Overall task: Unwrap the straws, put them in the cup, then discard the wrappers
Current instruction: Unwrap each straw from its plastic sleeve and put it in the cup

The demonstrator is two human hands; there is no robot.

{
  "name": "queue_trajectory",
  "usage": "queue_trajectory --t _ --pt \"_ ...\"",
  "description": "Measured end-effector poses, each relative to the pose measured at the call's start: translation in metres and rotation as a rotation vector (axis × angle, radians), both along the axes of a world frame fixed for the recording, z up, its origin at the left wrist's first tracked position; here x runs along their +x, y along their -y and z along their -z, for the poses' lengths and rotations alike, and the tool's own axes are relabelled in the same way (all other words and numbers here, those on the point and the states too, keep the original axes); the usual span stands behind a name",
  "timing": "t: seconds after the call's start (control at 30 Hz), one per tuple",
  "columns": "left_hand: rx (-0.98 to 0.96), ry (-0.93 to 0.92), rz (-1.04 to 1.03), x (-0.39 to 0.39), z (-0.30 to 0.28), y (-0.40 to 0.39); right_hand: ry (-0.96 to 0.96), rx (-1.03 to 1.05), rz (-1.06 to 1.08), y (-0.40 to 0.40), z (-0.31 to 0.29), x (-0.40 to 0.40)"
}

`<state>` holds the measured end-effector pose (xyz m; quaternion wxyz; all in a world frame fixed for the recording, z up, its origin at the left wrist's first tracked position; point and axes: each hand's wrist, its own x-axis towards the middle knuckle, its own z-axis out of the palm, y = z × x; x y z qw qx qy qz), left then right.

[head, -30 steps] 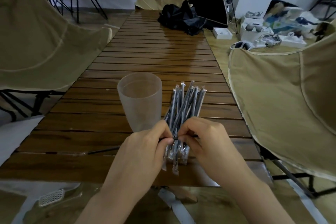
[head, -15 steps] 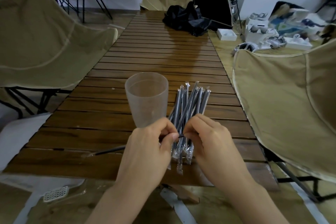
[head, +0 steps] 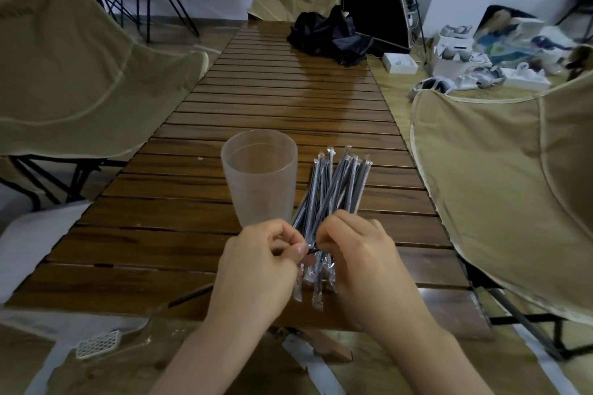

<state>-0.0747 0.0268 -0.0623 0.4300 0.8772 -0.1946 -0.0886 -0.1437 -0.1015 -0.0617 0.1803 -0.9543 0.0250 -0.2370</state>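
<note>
A: Left hand (head: 256,266) and right hand (head: 359,256) both pinched onto one black straw (head: 313,249), held crosswise just above the wrapped straws (head: 333,192) lying on the table (head: 179,221).

B: Cup (head: 260,179)?

A: Upright, touching or just left of the bundle, can't tell which; looks empty.

B: Handling?

A: Straws likely very light, thin, bendy if squeezed; clear film probably slippery and crinkly. I'd pinch a wrapper's crimped near end (head: 316,297), not mid-shaft.

B: Progress?

A: Early, nothing in cup.
</note>
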Motion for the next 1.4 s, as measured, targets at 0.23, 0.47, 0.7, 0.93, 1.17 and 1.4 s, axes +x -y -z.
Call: queue_trajectory --t 0.23,0.47,0.7,0.93,1.17,1.4 --pt "0.085 0.216 0.109 0.001 -0.003 -0.006 -0.063 0.152 -0.037 0.006 0.003 0.007" --pt "-0.007 0.285 0.140 -0.003 -0.006 -0.003 0.027 0.153 0.035 0.005 0.001 0.005" --pt "-0.048 0.363 0.097 -0.011 -0.006 -0.002 0.114 0.282 0.151 0.009 -0.006 0.002" --pt "-0.013 0.348 0.133 0.001 -0.007 -0.009 -0.080 0.322 0.049 0.018 -0.013 0.002" --pt "-0.010 0.350 0.157 0.003 -0.006 -0.010 -0.079 0.232 0.008 0.017 -0.009 0.005" --pt "0.000 0.348 0.186 0.002 -0.008 -0.011 0.085 0.193 0.006 0.018 -0.005 0.006"
